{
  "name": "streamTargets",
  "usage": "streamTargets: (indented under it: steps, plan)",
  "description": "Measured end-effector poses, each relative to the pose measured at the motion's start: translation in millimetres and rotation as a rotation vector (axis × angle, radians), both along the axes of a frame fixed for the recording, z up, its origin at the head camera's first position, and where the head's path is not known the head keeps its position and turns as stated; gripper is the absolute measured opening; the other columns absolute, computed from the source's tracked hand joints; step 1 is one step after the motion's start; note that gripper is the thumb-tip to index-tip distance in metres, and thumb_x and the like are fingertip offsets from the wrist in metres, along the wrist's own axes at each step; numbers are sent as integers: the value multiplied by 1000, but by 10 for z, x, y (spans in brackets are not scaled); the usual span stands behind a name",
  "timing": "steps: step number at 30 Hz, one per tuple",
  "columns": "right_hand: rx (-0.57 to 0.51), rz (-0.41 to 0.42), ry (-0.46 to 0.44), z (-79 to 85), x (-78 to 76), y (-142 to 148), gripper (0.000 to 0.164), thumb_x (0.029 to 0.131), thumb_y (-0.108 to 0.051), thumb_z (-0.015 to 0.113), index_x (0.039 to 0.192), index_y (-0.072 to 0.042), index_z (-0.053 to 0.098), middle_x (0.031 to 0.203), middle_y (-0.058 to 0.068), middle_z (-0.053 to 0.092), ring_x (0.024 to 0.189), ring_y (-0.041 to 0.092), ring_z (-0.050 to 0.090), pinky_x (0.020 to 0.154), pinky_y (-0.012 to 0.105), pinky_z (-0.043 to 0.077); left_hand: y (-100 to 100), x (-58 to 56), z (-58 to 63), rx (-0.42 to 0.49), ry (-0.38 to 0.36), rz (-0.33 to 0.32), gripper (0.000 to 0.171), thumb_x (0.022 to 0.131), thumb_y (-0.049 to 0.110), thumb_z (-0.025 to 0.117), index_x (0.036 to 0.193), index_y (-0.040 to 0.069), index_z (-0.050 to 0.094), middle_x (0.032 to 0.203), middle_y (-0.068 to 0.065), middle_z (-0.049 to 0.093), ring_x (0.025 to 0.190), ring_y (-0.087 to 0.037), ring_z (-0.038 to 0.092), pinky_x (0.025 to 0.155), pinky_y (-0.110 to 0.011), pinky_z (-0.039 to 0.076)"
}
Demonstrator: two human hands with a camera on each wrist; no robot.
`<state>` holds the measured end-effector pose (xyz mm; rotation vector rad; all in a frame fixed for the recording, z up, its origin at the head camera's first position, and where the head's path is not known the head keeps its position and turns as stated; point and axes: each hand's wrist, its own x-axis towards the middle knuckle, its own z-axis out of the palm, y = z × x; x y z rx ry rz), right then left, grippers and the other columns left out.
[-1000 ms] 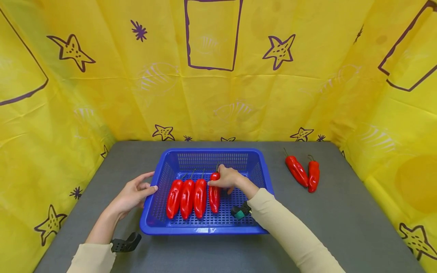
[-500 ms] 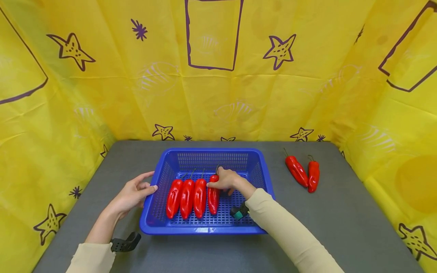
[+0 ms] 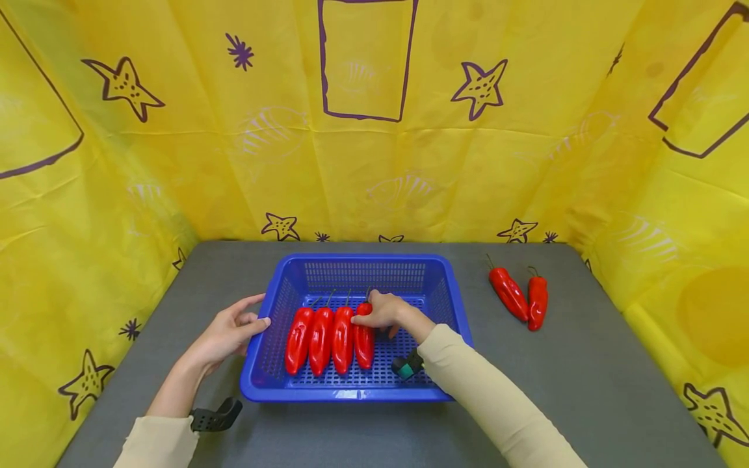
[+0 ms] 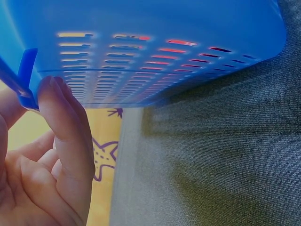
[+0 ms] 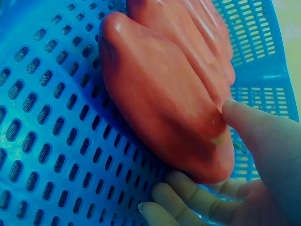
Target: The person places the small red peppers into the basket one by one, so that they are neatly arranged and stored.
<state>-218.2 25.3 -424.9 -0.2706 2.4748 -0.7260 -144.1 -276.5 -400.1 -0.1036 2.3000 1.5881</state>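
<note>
A blue perforated basket stands on the dark grey table with a row of red peppers inside, stems toward the back. My left hand grips its left rim, thumb over the top; in the left wrist view the fingers lie against the outer wall. My right hand reaches inside and pinches the stem end of the rightmost pepper, which lies beside the third pepper. In the right wrist view the thumb is on one side of this pepper and the other fingers curl at its other side.
Two more red peppers, one tilted and one more upright, lie on the table right of the basket. A yellow patterned cloth encloses the back and sides. The basket's right half shows bare slotted floor.
My right hand has shifted slightly left with the pepper, bringing it closer to the third pepper in the row. The left hand and the basket stay in place.
</note>
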Motion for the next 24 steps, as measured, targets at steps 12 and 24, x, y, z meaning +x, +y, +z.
streamTargets:
  steps: [12, 24]
  plan:
    - [-77, -6, -93, 47, -56, 77, 45, 85, -38, 63, 113, -6, 49, 83, 11, 59, 72, 21, 62, 53, 34, 56, 5, 2, 0, 7, -3, 1, 75, 87, 31, 63, 145, 12, 21, 94, -17, 60, 77, -28, 67, 67, -43, 56]
    - [-50, 20, -72, 52, -44, 83, 41, 85, -35, 63, 112, -7, 51, 80, 8, 57, 72, 20, 61, 53, 34, 56, 7, -1, -5, 33, -7, -7, 73, 88, 27, 62, 145, 12, 20, 94, -17, 60, 77, -28, 67, 67, -44, 56]
